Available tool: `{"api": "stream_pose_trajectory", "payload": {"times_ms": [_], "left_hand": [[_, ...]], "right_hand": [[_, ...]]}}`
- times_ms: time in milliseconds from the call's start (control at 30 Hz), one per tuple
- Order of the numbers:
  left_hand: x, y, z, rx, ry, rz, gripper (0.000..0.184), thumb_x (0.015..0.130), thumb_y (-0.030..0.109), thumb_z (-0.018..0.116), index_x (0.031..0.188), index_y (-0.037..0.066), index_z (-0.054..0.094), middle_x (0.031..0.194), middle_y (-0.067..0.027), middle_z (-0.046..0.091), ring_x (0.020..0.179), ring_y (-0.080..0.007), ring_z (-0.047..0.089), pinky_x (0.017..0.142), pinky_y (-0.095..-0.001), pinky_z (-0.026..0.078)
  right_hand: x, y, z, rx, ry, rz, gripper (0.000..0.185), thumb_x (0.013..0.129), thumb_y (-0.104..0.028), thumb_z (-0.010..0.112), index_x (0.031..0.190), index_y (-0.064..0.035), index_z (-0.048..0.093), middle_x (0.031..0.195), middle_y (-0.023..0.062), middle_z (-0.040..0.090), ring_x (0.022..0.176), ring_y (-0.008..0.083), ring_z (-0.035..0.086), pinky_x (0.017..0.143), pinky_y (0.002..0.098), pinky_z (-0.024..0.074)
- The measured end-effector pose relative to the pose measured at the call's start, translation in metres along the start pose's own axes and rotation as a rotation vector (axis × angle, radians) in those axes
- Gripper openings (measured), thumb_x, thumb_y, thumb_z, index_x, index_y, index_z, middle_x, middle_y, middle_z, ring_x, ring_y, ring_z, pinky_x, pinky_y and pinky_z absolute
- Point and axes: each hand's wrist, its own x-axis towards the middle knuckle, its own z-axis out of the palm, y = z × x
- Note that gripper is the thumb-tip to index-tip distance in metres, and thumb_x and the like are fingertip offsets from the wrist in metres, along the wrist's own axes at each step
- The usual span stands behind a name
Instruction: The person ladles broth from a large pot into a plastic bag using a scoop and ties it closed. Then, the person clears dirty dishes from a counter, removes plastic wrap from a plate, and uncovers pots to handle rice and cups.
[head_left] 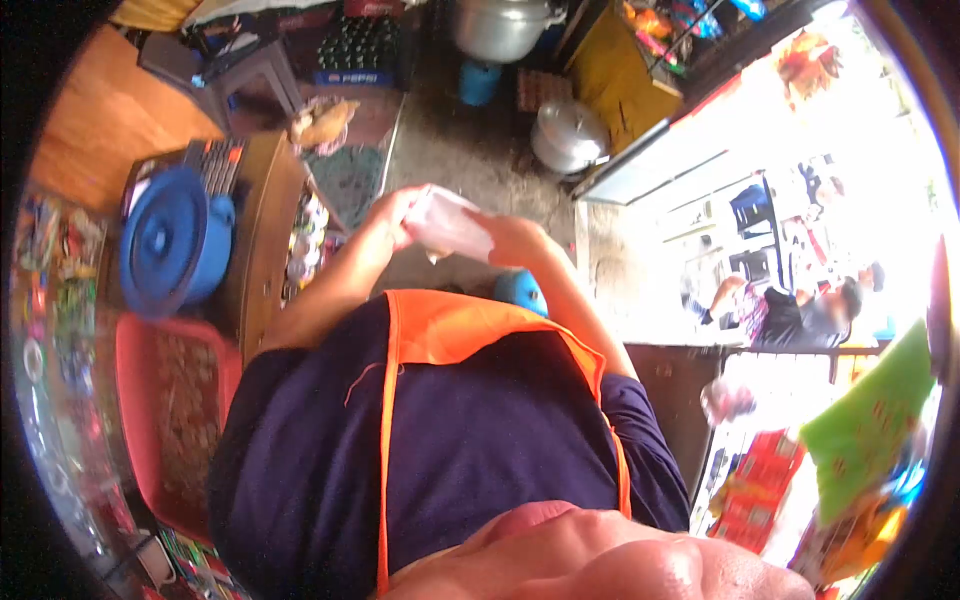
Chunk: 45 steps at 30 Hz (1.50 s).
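Note:
Held out in front of my orange apron [440, 325] is a pale, translucent, plastic-looking packet [447, 224]. Its exact kind and anything inside it cannot be made out. My left hand [398, 218] grips its left end, with the fingers closed around the edge. On the opposite end, my right hand [515, 240] is closed on it too, most fingers hidden behind or blurred. A small light bit shows just under the packet, between the hands.
At left, a blue lidded bucket [165, 243] stands on a wooden counter [262, 240], near a red tub [130, 400]. Ahead are metal pots [568, 138], [500, 28] and a bottle crate [355, 77]. People [810, 310] sit outside, to the right.

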Motion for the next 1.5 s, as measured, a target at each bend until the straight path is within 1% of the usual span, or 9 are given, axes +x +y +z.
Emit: {"api": "stream_pose_trajectory", "payload": {"times_ms": [300,400,533,700,833,967,1167,1400,1500], "left_hand": [[0.143,0.09,-0.014,-0.538,0.295,0.116,0.008,0.085,0.013,0.047,0.08,0.007,0.05,0.065,-0.0044,0.051,0.054,-0.0172,0.05,0.055,-0.0307,0.046],[0.212,0.137,-0.041,-0.63,0.212,0.087,0.007,0.085,0.012,0.047,0.08,0.007,0.049,0.065,-0.0046,0.05,0.049,-0.0174,0.048,0.049,-0.0291,0.044],[0.289,0.214,-0.044,-0.327,0.318,0.06,0.011,0.085,0.016,0.047,0.08,0.007,0.05,0.065,-0.0051,0.05,0.052,-0.0173,0.049,0.049,-0.0308,0.044],[0.302,0.348,0.024,-0.339,0.304,-0.051,0.023,0.085,0.023,0.048,0.098,0.004,0.052,0.096,-0.0094,0.053,0.09,-0.023,0.052,0.082,-0.0371,0.043],[0.378,0.4,-0.002,-0.378,0.328,0.11,0.018,0.081,0.018,0.052,0.093,0.005,0.052,0.09,-0.0082,0.056,0.084,-0.0245,0.054,0.073,-0.0391,0.046],[0.424,0.451,-0.01,-0.283,0.34,0.292,0.013,0.08,0.014,0.053,0.091,0.008,0.053,0.086,-0.005,0.056,0.078,-0.0201,0.055,0.063,-0.035,0.047],[0.443,0.535,0.023,-0.192,0.43,0.478,0.013,0.081,0.015,0.053,0.092,0.008,0.054,0.086,-0.0038,0.057,0.08,-0.0181,0.056,0.066,-0.0332,0.048],[0.447,0.58,0.028,-0.424,0.637,0.63,0.018,0.082,0.019,0.054,0.094,0.005,0.056,0.098,-0.0091,0.057,0.091,-0.0242,0.054,0.079,-0.0401,0.045],[0.446,0.613,0.045,-0.573,0.516,0.677,0.023,0.081,0.019,0.056,0.097,0.004,0.055,0.1,-0.0116,0.057,0.095,-0.0268,0.053,0.082,-0.0441,0.044]], "right_hand": [[0.202,0.086,-0.061,0.059,-0.361,-0.311,0.073,0.066,-0.008,0.058,0.132,-0.0128,0.026,0.098,0.0189,0.057,0.089,0.0336,0.056,0.075,0.0389,0.0434],[0.275,0.108,-0.082,0.129,-0.395,-0.369,0.072,0.066,-0.006,0.057,0.131,-0.011,0.027,0.096,0.0191,0.057,0.089,0.0344,0.055,0.075,0.0381,0.0431],[0.375,0.149,-0.133,0.154,-0.333,-0.305,0.073,0.064,-0.007,0.06,0.131,-0.0116,0.029,0.098,0.0176,0.057,0.09,0.0309,0.056,0.076,0.0369,0.0433],[0.478,0.189,-0.215,0.328,-0.295,-0.362,0.062,0.067,-0.012,0.063,0.125,-0.0139,0.041,0.098,0.0111,0.058,0.087,0.0237,0.056,0.073,0.0335,0.0447],[0.547,0.242,-0.273,0.732,0.049,-0.027,0.035,0.076,-0.02,0.057,0.11,-0.0096,0.055,0.092,0.0089,0.06,0.085,0.0187,0.057,0.074,0.0304,0.0447],[0.636,0.346,-0.312,0.145,0.505,0.037,0.025,0.077,-0.023,0.049,0.096,-0.0095,0.059,0.098,0.0138,0.057,0.09,0.0326,0.054,0.078,0.0396,0.0442],[0.761,0.454,-0.387,-0.406,0.404,0.219,0.029,0.071,-0.013,0.054,0.1,-0.0094,0.054,0.098,0.0142,0.057,0.097,0.0297,0.053,0.079,0.0431,0.0451],[0.834,0.529,-0.361,-0.327,-0.033,0.286,0.036,0.069,-0.015,0.055,0.105,-0.0115,0.053,0.103,0.0156,0.057,0.098,0.0328,0.054,0.081,0.0437,0.0443],[0.836,0.534,-0.365,-0.197,-0.192,0.251,0.043,0.068,-0.015,0.052,0.11,-0.0117,0.052,0.112,0.0132,0.053,0.102,0.03,0.051,0.083,0.0403,0.0436]]}}
